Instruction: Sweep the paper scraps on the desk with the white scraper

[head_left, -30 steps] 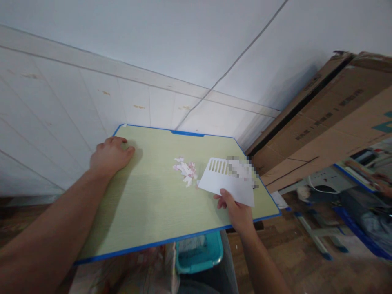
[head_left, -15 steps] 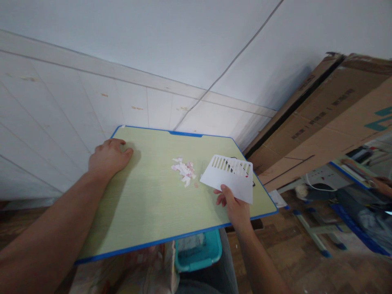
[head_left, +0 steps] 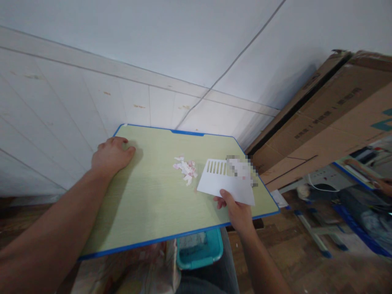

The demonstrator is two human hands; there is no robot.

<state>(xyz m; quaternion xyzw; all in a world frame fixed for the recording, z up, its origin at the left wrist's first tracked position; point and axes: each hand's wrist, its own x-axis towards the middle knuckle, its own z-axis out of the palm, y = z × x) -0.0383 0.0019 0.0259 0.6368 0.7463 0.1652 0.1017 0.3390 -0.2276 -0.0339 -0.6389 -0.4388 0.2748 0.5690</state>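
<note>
My left hand rests by the left edge of a pale green tabletop with a blue rim. Its thumb stands apart from the fingers, and nothing shows in it. Between thumb and fingers, my right hand grips a white card with a row of slots cut along its far side. The card is held over the right part of the tabletop, its left edge close to a small heap of torn white and pinkish paper scraps. A blurred, pixelated patch hides the card's far right corner.
A teal plastic basket sits below the front edge. Large cardboard boxes lean at the right. A grey cable runs down the wall behind. Farther right are another desk and part of another person's arm.
The white card has turned and tipped slightly, its slotted side now lower. My left hand stays at the table's left edge, and the paper scraps lie as before.
</note>
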